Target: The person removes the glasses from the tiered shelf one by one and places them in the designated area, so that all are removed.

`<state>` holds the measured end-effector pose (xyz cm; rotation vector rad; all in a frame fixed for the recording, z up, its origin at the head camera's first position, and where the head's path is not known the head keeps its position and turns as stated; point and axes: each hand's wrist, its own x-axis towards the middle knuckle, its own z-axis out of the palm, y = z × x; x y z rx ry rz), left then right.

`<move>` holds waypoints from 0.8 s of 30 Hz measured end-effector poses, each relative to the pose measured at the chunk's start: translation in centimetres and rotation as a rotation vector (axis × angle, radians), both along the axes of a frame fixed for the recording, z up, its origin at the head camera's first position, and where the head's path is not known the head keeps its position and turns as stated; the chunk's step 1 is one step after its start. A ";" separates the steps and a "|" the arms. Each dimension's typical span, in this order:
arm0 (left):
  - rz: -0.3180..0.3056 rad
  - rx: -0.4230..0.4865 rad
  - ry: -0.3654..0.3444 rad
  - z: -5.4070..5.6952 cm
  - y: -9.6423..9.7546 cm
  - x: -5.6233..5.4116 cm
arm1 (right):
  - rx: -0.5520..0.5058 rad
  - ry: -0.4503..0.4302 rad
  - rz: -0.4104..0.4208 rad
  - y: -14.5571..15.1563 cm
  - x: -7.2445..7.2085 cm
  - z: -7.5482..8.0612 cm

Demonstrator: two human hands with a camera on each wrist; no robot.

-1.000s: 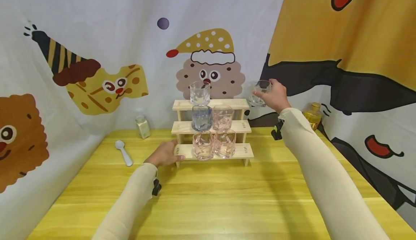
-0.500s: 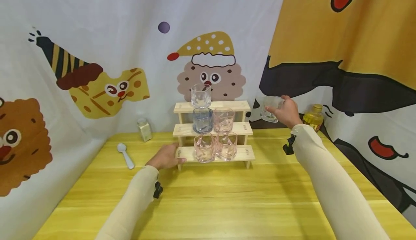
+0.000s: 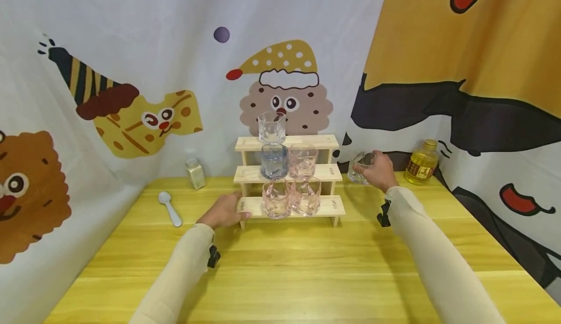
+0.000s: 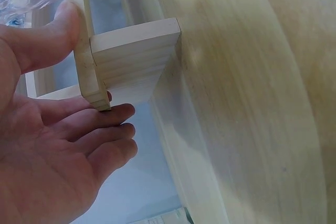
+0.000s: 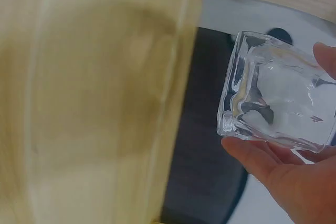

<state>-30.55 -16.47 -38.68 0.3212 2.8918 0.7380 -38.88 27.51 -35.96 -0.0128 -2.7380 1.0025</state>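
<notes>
My left hand [image 3: 223, 210] grips the left end of the lowest board of a three-step wooden display stand [image 3: 331, 206]. In the left wrist view the thumb lies on the board's top face and the fingertips reach beneath its end. Right of the stand, my right hand [image 3: 380, 170] holds a clear glass [image 3: 358, 172] upright between thumb and fingers, low over the back of the table. The right wrist view shows its thick base [image 5: 231, 95]. On the stand are a clear glass [image 3: 271, 128] on top, a blue glass [image 3: 274, 161] and a pink glass [image 3: 303, 161] midway, and two pink glasses [image 3: 276, 199] at the bottom.
A yellow oil bottle [image 3: 421, 163] stands at the back right, just beyond my right hand. Back left are a small jar [image 3: 195, 174] and a white spoon [image 3: 170, 209] on the yellow wooden table [image 3: 280, 275]. A patterned curtain [image 3: 175, 46] hangs behind.
My right hand has carried the clear glass from beside the top step down and slightly right, close to the tabletop. The left hand keeps its grip on the stand.
</notes>
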 end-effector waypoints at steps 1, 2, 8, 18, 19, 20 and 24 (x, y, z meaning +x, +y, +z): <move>-0.003 -0.003 0.002 0.0 0.0 0.0 | 0.005 0.005 0.002 0.0 -0.1 -0.4; -0.006 -0.002 0.003 0.0 0.0 0.0 | 0.006 0.009 0.004 -0.1 -0.2 -0.8; 0.005 -0.002 -0.007 0.0 0.1 0.0 | 0.003 0.010 0.023 -0.6 -0.6 -2.4; 0.022 0.000 -0.007 0.2 0.3 0.4 | -0.038 -0.093 0.021 -1.3 -1.2 -3.7; 0.021 -0.003 -0.006 0.1 0.3 0.4 | -0.044 -0.100 0.020 -1.3 -1.1 -3.8; 0.023 -0.007 -0.007 0.1 0.3 0.4 | -0.049 -0.104 0.020 -1.3 -1.2 -3.9; 0.023 -0.025 -0.006 -0.1 0.4 0.2 | -0.050 -0.106 0.015 -1.4 -1.1 -4.1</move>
